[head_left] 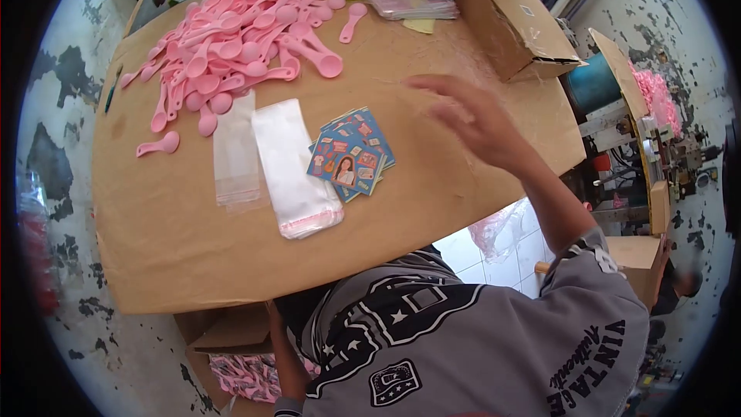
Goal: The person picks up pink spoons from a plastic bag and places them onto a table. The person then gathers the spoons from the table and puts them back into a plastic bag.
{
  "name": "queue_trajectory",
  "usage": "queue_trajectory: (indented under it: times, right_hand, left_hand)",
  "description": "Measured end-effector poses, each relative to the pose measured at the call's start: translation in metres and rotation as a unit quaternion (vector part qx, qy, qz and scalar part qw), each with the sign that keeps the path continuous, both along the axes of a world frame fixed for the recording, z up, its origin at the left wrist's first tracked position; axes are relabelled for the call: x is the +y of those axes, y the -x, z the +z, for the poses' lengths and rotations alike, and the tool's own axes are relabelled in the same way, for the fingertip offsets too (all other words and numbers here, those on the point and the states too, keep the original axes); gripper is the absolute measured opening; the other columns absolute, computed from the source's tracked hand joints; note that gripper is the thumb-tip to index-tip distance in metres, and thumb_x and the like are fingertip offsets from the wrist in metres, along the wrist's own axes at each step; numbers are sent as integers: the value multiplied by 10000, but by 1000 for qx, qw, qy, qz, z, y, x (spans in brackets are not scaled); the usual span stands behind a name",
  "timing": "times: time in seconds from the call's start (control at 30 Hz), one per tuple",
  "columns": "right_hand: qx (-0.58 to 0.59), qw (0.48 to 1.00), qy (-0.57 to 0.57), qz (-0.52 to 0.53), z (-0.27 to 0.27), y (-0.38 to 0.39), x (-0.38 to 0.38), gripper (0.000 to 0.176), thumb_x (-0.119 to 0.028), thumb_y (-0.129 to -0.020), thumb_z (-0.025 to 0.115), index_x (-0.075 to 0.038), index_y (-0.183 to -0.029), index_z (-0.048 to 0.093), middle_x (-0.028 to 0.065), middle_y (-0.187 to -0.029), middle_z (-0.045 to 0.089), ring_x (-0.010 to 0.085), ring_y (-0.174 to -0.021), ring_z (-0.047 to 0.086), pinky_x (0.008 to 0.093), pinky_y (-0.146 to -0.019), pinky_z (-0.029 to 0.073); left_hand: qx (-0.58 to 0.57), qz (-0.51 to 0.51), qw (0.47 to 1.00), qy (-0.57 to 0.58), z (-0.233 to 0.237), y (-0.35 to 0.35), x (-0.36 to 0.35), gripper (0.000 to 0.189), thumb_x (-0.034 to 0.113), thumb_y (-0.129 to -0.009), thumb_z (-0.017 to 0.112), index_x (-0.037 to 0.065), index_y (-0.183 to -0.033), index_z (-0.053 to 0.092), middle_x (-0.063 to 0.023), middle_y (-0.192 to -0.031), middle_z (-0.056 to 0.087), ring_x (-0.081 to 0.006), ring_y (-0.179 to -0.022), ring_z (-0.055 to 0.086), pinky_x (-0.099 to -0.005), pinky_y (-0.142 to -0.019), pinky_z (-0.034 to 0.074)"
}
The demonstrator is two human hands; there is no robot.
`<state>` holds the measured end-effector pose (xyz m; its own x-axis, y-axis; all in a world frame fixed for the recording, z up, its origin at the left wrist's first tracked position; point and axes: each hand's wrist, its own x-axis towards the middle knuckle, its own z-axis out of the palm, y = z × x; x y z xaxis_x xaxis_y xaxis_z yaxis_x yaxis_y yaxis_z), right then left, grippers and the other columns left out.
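My right hand [463, 114] is raised over the right part of the brown table [432, 193], fingers apart, with nothing in it. To its left lies a stack of blue printed cards [351, 153]. Beside the cards is a stack of clear plastic sleeves [297, 170], with more thin sleeves [235, 162] further left. A large heap of pink plastic spoons [239, 38] covers the back left of the table. My left forearm [287, 355] hangs below the table's front edge, by a box; the left hand itself is hidden.
A cardboard box [517, 27] stands at the back right, near tape rolls and a stack of clear packets [413, 5]. Under the table's front edge, an open box [239, 374] holds pink packed items. Machinery [617, 139] stands to the right. A pen [113, 89] lies at the left edge.
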<state>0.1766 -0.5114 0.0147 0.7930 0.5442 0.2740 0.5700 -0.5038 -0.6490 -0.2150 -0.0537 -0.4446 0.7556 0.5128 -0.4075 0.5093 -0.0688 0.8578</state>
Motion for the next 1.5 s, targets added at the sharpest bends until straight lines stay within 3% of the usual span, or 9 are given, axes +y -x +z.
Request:
queue_trajectory:
  times: [0.13, 0.23, 0.43, 0.63, 0.77, 0.87, 1.1, 1.3, 1.5]
  right_hand:
    - [-249, 945, 173, 124, -44, -42, 17, 475, -419, -1148, 564, -61, -1429, 700, 133, -1453, 714, 352, -1370, 641, 506, -1207, 454]
    - [-196, 866, 461, -19, -18, -67, 1, 487, -491, -1134, 547, -80, -1305, 745, 142, -1341, 751, 368, -1271, 677, 492, -1133, 504]
    - [-200, 926, 267, -175, 20, -66, -40, 436, -483, -1111, 611, -81, -1164, 773, 185, -1137, 780, 398, -1111, 726, 470, -1005, 557]
    - [-210, 837, 306, -403, 38, -94, -138, 760, -659, -1041, 652, -46, -1489, 632, 293, -1317, 725, 441, -1248, 697, 529, -1071, 541]
    - [-231, 903, 263, -247, 12, -80, -132, 793, -633, -1038, 688, -35, -1545, 570, 283, -1382, 714, 437, -1303, 689, 527, -1122, 520]
    - [-14, 986, 129, -103, 45, -43, -74, 758, -554, -1049, 717, -36, -1577, 547, 223, -1527, 654, 408, -1412, 624, 503, -1189, 478]
    - [-269, 835, 344, -335, 17, -118, -112, 729, -556, -1058, 697, -76, -1584, 539, 212, -1567, 613, 404, -1471, 569, 535, -1239, 437]
    - [-96, 960, 252, -75, 20, -67, -70, 699, -545, -1067, 680, -122, -1605, 536, 198, -1677, 507, 417, -1559, 463, 512, -1272, 407]
    - [-323, 869, 347, -139, -9, -117, -108, 642, -526, -1102, 613, -122, -1597, 556, 180, -1686, 505, 395, -1559, 464, 529, -1307, 362]
  left_hand:
    - [7, -23, 1000, -2, 12, -7, 14, 387, 155, -1077, 657, -79, -1383, 693, -214, -1329, 778, -319, -1226, 723, -420, -1058, 540]
    - [23, -27, 999, -14, 26, -10, 28, 383, 151, -1077, 656, -80, -1380, 695, -209, -1327, 779, -313, -1220, 725, -416, -1053, 541]
    - [-29, -7, 994, -102, 52, -11, 24, 375, 209, -1115, 676, -120, -1296, 693, -102, -1159, 775, -168, -1028, 697, -322, -894, 556]
    - [-12, -31, 998, -44, 23, -12, 41, 441, 222, -1112, 659, -76, -1437, 646, -198, -1432, 717, -288, -1278, 679, -409, -1062, 535]
    - [-74, -33, 996, -38, -9, -9, 51, 493, 282, -1126, 657, -72, -1468, 618, -200, -1485, 677, -292, -1319, 648, -422, -1097, 514]
    - [-55, -32, 997, -48, 4, -20, 47, 492, 280, -1126, 655, -71, -1468, 618, -202, -1485, 676, -296, -1321, 647, -424, -1099, 513]
    - [-37, -34, 997, -59, 19, -31, 43, 490, 277, -1125, 651, -70, -1469, 617, -207, -1485, 675, -304, -1326, 644, -427, -1103, 511]
    - [-20, -27, 998, -60, 19, -27, 34, 488, 274, -1125, 647, -70, -1470, 616, -212, -1485, 674, -312, -1330, 642, -430, -1107, 509]
    - [-17, -34, 997, -63, 22, -33, 32, 486, 271, -1125, 644, -69, -1470, 616, -217, -1485, 673, -319, -1334, 640, -433, -1111, 507]
